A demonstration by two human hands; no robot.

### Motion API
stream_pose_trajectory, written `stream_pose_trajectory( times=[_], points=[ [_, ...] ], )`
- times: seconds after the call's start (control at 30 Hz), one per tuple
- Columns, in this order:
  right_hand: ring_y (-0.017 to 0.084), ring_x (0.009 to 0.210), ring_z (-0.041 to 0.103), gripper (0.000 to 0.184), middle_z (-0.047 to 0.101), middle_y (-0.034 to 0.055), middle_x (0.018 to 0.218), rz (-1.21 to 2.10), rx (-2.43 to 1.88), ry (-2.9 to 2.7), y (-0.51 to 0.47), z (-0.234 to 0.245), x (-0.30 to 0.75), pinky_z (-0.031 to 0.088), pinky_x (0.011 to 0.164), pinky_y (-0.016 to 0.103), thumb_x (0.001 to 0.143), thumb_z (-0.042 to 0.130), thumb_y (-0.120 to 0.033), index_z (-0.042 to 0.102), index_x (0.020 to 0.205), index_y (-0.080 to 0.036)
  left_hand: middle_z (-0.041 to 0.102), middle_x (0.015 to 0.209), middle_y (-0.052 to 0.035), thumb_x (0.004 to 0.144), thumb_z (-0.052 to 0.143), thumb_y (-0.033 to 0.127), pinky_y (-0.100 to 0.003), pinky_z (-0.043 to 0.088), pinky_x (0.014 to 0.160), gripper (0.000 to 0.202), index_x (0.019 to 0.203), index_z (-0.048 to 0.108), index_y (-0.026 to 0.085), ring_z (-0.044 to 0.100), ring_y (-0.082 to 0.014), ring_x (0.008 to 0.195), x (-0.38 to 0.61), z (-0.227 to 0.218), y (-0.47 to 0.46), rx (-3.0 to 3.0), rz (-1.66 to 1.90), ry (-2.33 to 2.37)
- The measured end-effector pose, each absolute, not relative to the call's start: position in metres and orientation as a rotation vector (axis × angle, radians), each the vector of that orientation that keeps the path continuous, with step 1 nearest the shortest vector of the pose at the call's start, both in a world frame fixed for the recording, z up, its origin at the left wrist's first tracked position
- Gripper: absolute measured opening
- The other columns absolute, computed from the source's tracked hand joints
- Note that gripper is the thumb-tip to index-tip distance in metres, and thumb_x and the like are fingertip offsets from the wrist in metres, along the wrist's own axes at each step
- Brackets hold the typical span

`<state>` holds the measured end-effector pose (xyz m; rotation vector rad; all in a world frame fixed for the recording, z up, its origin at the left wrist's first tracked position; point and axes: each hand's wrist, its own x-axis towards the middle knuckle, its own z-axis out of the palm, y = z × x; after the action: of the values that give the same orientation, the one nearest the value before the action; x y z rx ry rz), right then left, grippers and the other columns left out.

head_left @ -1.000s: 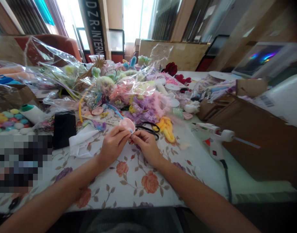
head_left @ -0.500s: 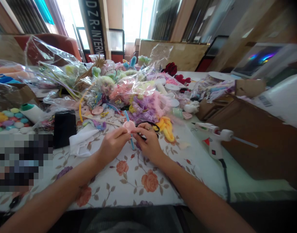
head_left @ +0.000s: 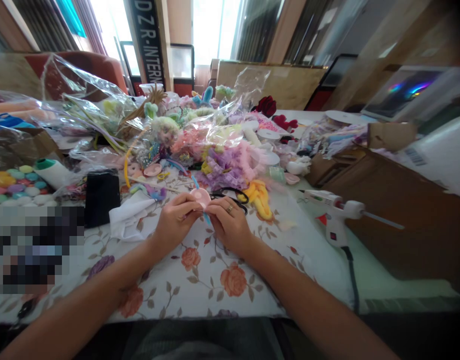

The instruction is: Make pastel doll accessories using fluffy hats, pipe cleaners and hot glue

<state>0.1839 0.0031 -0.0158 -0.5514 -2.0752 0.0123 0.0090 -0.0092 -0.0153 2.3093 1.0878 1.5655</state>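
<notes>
Between my hands is a small pale pink round piece [head_left: 200, 197], slightly hollow, like a shallow cup. A thin light blue strip [head_left: 195, 182] runs behind it, poking out above and below. My left hand [head_left: 179, 215] pinches the piece's left edge with thumb and fingers. On the right edge, my right hand [head_left: 227, 217] is closed, fingertips pressed close to the piece and the lower end of the strip; it wears a ring. Black-handled scissors [head_left: 237, 194] lie just beyond the right hand. A yellow fuzzy bundle [head_left: 259, 199] lies to their right.
A glue gun [head_left: 333, 215] with its cord lies at the right by a cardboard box [head_left: 395, 215]. White cloth [head_left: 130, 220] and a black phone-like slab [head_left: 102, 197] are on the left. Behind, plush pieces, purple ruffles [head_left: 225, 167] and clear plastic wrap are heaped up on the flowered tablecloth [head_left: 199, 295].
Both hands have closed in tighter around the pink piece, and the fingers now cover more of it. Less of the blue strip shows. The view has shifted slightly.
</notes>
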Motion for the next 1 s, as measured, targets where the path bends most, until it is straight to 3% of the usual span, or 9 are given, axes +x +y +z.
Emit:
stream_pose_trajectory(
  times=[0.3, 0.6, 0.87, 1.0],
  points=[
    [0.022, 0.092, 0.058, 0.030, 0.064, 0.0132, 0.099, -0.295, -0.547, -2.254, 0.010, -0.019, 0.185, 0.052, 0.083, 0.040, 0.091, 0.038, -0.008, 0.058, 0.112, -0.014, 0.061, 0.078, -0.0025, 0.088, 0.058, 0.020, -0.024, 0.047, 0.066, 0.012, 0.083, 0.069, 0.018, 0.058, -0.0123, 0.071, 0.004, -0.016, -0.008, 2.448, 1.483, 1.294],
    [0.022, 0.080, 0.057, 0.021, 0.068, 0.0133, 0.090, -0.830, -0.387, -2.338, 0.005, -0.007, 0.181, 0.047, 0.069, 0.036, 0.091, 0.047, -0.005, 0.068, 0.088, -0.008, 0.059, 0.071, -0.0029, 0.088, 0.054, 0.016, -0.028, 0.043, 0.063, 0.024, 0.067, 0.063, 0.017, 0.053, -0.0154, 0.069, 0.006, -0.013, -0.011, 2.684, 1.341, 1.456],
    [0.023, 0.068, 0.051, 0.025, 0.063, 0.0126, 0.073, -0.783, -0.615, -2.486, -0.003, -0.016, 0.166, 0.040, 0.062, 0.037, 0.087, 0.043, -0.004, 0.067, 0.082, -0.006, 0.055, 0.069, -0.0045, 0.090, 0.048, 0.013, -0.035, 0.039, 0.066, 0.029, 0.062, 0.055, 0.017, 0.046, -0.0192, 0.071, 0.006, -0.015, -0.007, 3.012, 1.149, 1.495],
    [0.022, 0.068, 0.052, 0.026, 0.061, 0.0106, 0.071, -0.429, -0.884, -2.394, -0.002, -0.018, 0.164, 0.039, 0.062, 0.034, 0.087, 0.041, -0.005, 0.064, 0.076, -0.011, 0.055, 0.069, -0.0036, 0.091, 0.047, 0.012, -0.035, 0.039, 0.068, 0.028, 0.064, 0.054, 0.017, 0.046, -0.0190, 0.073, 0.008, -0.018, -0.006, 3.029, 1.169, 1.495]
  ],
)
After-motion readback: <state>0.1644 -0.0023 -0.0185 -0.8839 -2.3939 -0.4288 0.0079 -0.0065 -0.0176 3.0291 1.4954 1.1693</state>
